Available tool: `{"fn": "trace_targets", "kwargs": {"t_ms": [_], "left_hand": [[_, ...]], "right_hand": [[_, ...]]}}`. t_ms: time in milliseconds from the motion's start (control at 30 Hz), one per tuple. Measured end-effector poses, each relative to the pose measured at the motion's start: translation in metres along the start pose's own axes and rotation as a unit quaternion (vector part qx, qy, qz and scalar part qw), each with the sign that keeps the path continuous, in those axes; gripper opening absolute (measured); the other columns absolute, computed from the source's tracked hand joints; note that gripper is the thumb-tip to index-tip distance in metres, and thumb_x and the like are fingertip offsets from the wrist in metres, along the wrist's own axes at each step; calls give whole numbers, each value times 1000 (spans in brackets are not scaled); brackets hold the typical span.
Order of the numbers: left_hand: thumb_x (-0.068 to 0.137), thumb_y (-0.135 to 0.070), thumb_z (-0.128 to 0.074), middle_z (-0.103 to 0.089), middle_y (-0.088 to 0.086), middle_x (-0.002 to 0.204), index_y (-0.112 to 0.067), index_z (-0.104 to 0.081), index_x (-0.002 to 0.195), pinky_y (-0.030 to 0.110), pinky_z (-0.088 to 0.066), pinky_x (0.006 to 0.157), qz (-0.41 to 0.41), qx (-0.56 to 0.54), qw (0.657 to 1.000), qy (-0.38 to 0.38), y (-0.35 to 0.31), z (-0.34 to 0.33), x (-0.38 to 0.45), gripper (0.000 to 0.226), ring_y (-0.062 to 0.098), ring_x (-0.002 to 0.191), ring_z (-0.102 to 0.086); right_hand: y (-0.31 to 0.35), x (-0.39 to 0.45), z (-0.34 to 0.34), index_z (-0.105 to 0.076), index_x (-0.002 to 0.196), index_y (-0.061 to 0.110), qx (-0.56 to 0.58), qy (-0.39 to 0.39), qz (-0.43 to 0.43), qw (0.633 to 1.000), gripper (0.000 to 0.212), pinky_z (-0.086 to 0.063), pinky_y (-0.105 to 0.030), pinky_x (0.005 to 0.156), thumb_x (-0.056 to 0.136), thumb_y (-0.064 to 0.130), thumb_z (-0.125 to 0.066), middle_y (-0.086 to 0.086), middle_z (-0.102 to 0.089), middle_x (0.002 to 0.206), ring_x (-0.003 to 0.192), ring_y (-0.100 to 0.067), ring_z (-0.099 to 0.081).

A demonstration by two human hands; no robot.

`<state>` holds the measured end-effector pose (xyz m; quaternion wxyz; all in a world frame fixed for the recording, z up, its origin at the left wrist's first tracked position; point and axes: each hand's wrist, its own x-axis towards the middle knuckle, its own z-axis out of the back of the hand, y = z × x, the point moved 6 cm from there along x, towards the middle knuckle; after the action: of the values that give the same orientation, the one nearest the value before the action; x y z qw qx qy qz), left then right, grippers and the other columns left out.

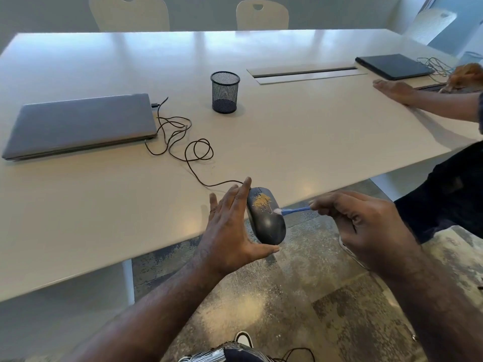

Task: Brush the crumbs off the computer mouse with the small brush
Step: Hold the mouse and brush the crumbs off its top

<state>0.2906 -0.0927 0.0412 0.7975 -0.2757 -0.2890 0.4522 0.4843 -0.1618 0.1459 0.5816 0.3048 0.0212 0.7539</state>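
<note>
Fingers (322,205) of right hand (366,231) pinch small brush (295,210); left hand (230,226) grips computer mouse (266,223), thumb under rear. Sweep crumbs (261,201) lightly toward floor.

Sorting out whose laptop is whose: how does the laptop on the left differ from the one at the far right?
The left laptop is silver-grey; the far-right laptop is near black. The left laptop has a cable plugged into its corner; the far-right laptop only shows loose wires beside it. Both lie closed on the table.
</note>
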Motion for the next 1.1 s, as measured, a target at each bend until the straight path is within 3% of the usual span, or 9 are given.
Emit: {"fn": "trace_targets", "kwargs": {"t_ms": [133, 367, 533, 733, 967, 1100], "left_hand": [[56, -75, -77, -21, -4, 162, -37, 8, 156, 34, 18, 120, -5, -3, 1000, 0, -1, -1, -1, 137, 11, 152, -8], [56, -74, -77, -22, -2, 162, -36, 9, 157, 37, 16, 120, -7, 1, 1000, 2, -3, -1, 0, 138, 11, 152, -9], [57, -72, -79, -20, -2, 163, -37, 10, 156, 37, 16, 121, -7, 5, 1000, 5, -2, -1, -2, 138, 10, 153, -6], [58, -71, -79, -17, -3, 165, -35, 10, 157, 35, 18, 120, -10, 15, 1000, 11, -4, -2, -2, 138, 9, 153, -2], [58, -73, -76, -14, -3, 165, -39, 14, 155, 33, 19, 119, -13, 25, 999, 23, -6, -5, -2, 136, 7, 152, 2], [59, -73, -76, -14, -4, 165, -38, 14, 155, 35, 19, 120, -18, 33, 999, 28, -8, -7, -2, 136, 7, 153, 3]], "right_hand": [[-5, 3, 6, -73, 102, 18, 6, -53, -23, 998, 34, -51, -10, 78, 84, -9, -65, 13, -68, 88, 85, 0, -65], [2, 10, -4, -73, 100, 18, -3, -27, -26, 999, 30, -52, -13, 74, 84, -6, -67, 12, -70, 88, 80, -1, -66], [-1, 13, 4, -74, 100, 18, 7, -59, -32, 998, 28, -53, -17, 74, 85, -3, -65, 12, -70, 89, 82, -1, -65], [4, 13, -4, -73, 100, 19, -5, -25, -24, 999, 29, -53, -19, 71, 84, -4, -67, 11, -70, 90, 80, -1, -66], [4, 15, 0, -72, 102, 18, 4, -56, -12, 998, 27, -49, -9, 74, 86, -3, -67, 10, -69, 90, 84, -2, -63], [7, 16, -6, -71, 107, 21, 6, -48, 8, 999, 31, -57, -26, 74, 87, -3, -65, 11, -70, 98, 86, -3, -65]]}}
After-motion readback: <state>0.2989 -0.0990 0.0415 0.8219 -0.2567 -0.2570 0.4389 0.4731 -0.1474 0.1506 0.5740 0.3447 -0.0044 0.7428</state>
